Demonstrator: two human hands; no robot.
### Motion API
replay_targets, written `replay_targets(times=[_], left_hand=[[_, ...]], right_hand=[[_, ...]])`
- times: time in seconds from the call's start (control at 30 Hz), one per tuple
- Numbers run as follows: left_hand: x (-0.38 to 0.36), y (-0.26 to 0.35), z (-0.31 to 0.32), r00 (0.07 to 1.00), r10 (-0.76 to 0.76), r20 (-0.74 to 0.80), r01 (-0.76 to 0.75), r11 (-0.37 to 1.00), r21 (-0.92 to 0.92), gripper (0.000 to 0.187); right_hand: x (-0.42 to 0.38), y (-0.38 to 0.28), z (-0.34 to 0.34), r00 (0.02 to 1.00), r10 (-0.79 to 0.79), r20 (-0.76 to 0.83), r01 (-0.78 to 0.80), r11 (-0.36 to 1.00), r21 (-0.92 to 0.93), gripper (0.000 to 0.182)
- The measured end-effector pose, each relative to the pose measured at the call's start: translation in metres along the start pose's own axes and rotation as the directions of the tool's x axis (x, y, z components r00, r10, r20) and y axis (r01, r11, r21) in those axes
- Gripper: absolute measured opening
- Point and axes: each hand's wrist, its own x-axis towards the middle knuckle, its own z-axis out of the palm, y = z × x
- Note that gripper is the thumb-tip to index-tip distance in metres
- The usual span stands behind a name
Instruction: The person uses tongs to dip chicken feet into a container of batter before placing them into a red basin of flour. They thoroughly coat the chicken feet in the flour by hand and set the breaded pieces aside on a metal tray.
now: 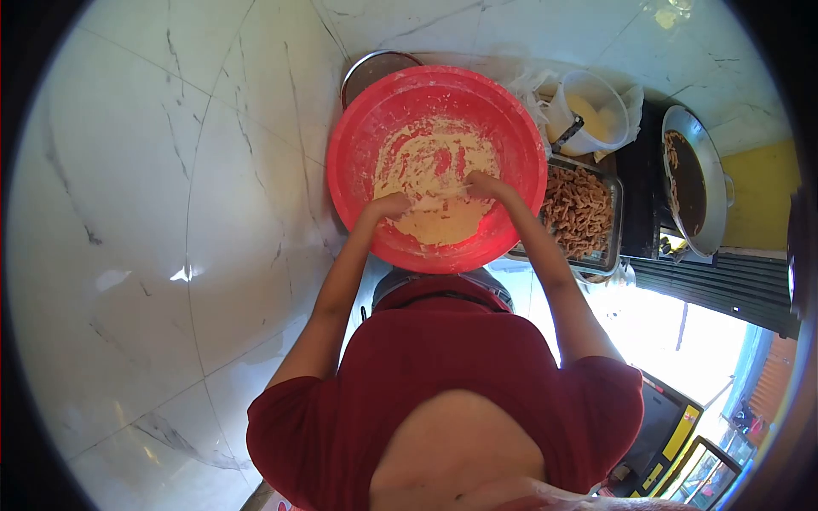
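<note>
Red cloth of the person's shirt filled the near edge of the view, with both bare forearms reaching away from it toward the far side. White marble tiles with grey veins covered the whole left half of the scene and ran behind everything else.

Next in size was a big red basin, round and plastic, set at the middle of the view. Pale yellow batter was smeared over its floor and pooled thicker at the near side. Both hands were down in that batter. On the left, the left hand lay with its fingers curled in and coated in the mix. On the right, the right hand was bent the same way, fingers buried in batter, so I cannot tell whether either hand gripped a lump or only pressed into it.

Far right, a dark pan held a brown residue. Just right of the basin sat a metal tray piled with brown fried strips. Beyond the tray stood 1 white tub in a plastic bag, with yellow contents and a dark handle sticking out.
</note>
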Motion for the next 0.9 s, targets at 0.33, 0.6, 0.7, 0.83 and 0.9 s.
replay_targets(times=[0.33,0.6,0.7,0.83,0.9], left_hand=[[0.007,0.038,0.046,0.940,0.062,-0.335,-0.189,0.913,-0.361,0.027],[0.026,0.025,0.046,0.813,-0.028,-0.581,-0.287,0.850,-0.441,0.030],[0.034,0.002,0.038,0.859,0.034,-0.511,-0.241,0.907,-0.346,0.027],[0.019,-0.004,0.032,0.748,0.136,-0.650,-0.368,0.899,-0.235,0.020],[0.007,0.004,0.039,0.690,0.210,-0.693,-0.539,0.788,-0.299,0.017]], right_hand=[[-0.029,-0.074,0.037,0.847,0.180,-0.500,0.287,0.637,0.715,0.022],[-0.006,-0.073,0.054,0.795,0.202,-0.571,0.266,0.730,0.629,0.021],[-0.009,-0.064,0.060,0.871,0.140,-0.471,0.226,0.736,0.638,0.022],[-0.039,-0.062,0.042,0.826,0.098,-0.555,0.185,0.883,0.431,0.028],[-0.034,-0.053,0.043,0.758,0.048,-0.650,0.070,0.986,0.154,0.033]])
